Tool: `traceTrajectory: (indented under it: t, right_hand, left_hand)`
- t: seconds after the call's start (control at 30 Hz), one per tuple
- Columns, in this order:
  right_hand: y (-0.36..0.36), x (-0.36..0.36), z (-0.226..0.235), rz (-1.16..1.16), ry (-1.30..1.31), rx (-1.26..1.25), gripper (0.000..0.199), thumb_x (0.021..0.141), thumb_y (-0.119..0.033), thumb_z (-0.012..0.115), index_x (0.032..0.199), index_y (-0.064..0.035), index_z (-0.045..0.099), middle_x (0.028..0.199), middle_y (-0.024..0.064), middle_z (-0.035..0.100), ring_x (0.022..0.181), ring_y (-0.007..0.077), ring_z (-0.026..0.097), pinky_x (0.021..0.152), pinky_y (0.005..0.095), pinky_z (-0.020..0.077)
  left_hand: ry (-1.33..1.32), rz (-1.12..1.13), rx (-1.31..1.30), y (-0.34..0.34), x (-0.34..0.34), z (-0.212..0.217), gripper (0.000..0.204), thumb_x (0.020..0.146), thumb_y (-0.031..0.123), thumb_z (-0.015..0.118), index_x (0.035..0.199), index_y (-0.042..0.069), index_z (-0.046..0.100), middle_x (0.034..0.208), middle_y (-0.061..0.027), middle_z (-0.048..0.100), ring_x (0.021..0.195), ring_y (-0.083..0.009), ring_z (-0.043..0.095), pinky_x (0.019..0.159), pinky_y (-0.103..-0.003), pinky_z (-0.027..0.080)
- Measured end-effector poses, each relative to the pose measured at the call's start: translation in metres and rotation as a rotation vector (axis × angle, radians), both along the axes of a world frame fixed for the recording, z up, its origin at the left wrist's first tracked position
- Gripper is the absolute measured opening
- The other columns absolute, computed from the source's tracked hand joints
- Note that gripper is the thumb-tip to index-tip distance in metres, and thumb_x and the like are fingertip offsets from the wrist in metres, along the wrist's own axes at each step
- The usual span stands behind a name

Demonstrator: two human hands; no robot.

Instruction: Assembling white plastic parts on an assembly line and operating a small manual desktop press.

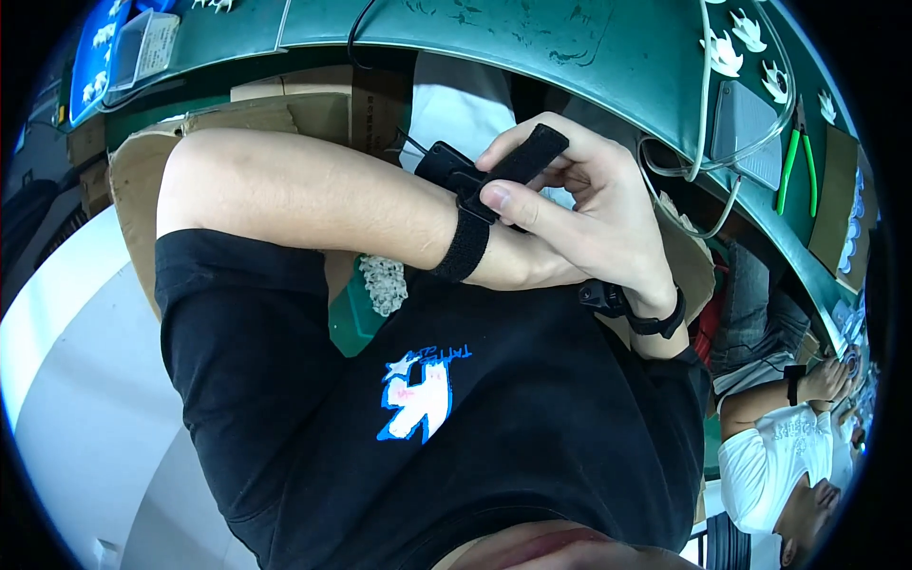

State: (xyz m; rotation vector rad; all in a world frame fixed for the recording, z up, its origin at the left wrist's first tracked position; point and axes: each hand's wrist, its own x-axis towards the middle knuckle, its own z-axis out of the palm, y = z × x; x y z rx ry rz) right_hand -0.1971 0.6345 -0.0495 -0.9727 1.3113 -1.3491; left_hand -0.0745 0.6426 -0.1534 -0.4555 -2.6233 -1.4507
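Observation:
My left forearm [323, 195] lies across my chest, bent at the elbow. A black wrist strap [465, 245] goes round it, with a small black device [445, 166] attached. My right hand [598, 195] comes over from the right, its thumb and fingers closed on the loose end of that strap [532, 157], which stands up from the wrist. A second black band [662, 321] with a small black device [602, 297] sits on my right wrist. Behind my right wrist my left hand is hidden, so its fingers do not show.
Beyond my arms runs a green worktable [589, 47]. On its right are white spiky parts [724, 55], a grey box [746, 133], green-handled pliers [798, 171] and a looped tube [698, 114]. A blue tray [95, 57] stands far left. Another person [788, 456] works at right.

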Motion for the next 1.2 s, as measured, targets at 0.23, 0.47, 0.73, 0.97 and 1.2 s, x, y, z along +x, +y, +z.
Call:
traceTrajectory:
  t: [0.23, 0.47, 0.73, 0.97, 1.2]
  right_hand:
    - [0.003, 0.009, -0.007, -0.032, 0.099, 0.141, 0.031, 0.089, -0.010, 0.080, 0.117, -0.0023, 0.071, 0.111, 0.0134, 0.070, 0.084, 0.0146, 0.072, 0.076, 0.0256, 0.0581]
    - [0.006, -0.002, -0.010, -0.039, 0.455, -0.173, 0.024, 0.082, -0.007, 0.081, 0.105, -0.0033, 0.075, 0.136, 0.0177, 0.060, 0.090, 0.0214, 0.073, 0.078, 0.0322, 0.0586]
    - [-0.011, -0.021, 0.004, 0.116, 0.455, -0.199, 0.018, 0.080, -0.007, 0.079, 0.097, -0.0019, 0.076, 0.119, 0.0128, 0.072, 0.095, 0.0260, 0.074, 0.082, 0.0361, 0.0586]
    - [-0.009, -0.010, -0.005, 0.137, 0.414, -0.167, 0.014, 0.089, -0.014, 0.066, 0.093, -0.0006, 0.069, 0.110, 0.0161, 0.074, 0.097, 0.0333, 0.074, 0.084, 0.0401, 0.0582]
    - [-0.010, -0.011, -0.021, 0.388, 0.260, -0.037, 0.015, 0.096, -0.014, 0.063, 0.102, -0.0012, 0.058, 0.130, 0.0203, 0.068, 0.105, 0.0320, 0.072, 0.089, 0.0391, 0.0567]
  left_hand:
    - [-0.027, 0.043, 0.065, 0.003, 0.011, -0.002, 0.010, 0.083, 0.018, 0.074, 0.084, 0.011, 0.067, 0.075, -0.0008, 0.064, 0.080, -0.0198, 0.068, 0.066, -0.037, 0.052]
    - [-0.047, 0.082, 0.125, -0.001, 0.014, -0.004, 0.009, 0.084, 0.018, 0.073, 0.084, 0.011, 0.067, 0.075, -0.0009, 0.064, 0.080, -0.0202, 0.068, 0.066, -0.037, 0.052]
    - [0.015, 0.098, 0.101, -0.040, -0.014, -0.002, 0.009, 0.084, 0.017, 0.073, 0.084, 0.011, 0.067, 0.075, -0.0009, 0.064, 0.081, -0.0207, 0.068, 0.067, -0.038, 0.053]
    - [0.386, 0.008, -0.125, -0.151, -0.135, 0.046, 0.009, 0.084, 0.017, 0.073, 0.084, 0.011, 0.067, 0.076, -0.0010, 0.064, 0.081, -0.0211, 0.068, 0.067, -0.038, 0.053]
    - [0.508, -0.010, -0.154, -0.175, -0.167, 0.087, 0.009, 0.085, 0.017, 0.072, 0.084, 0.011, 0.066, 0.076, -0.0010, 0.064, 0.081, -0.0215, 0.069, 0.067, -0.038, 0.053]
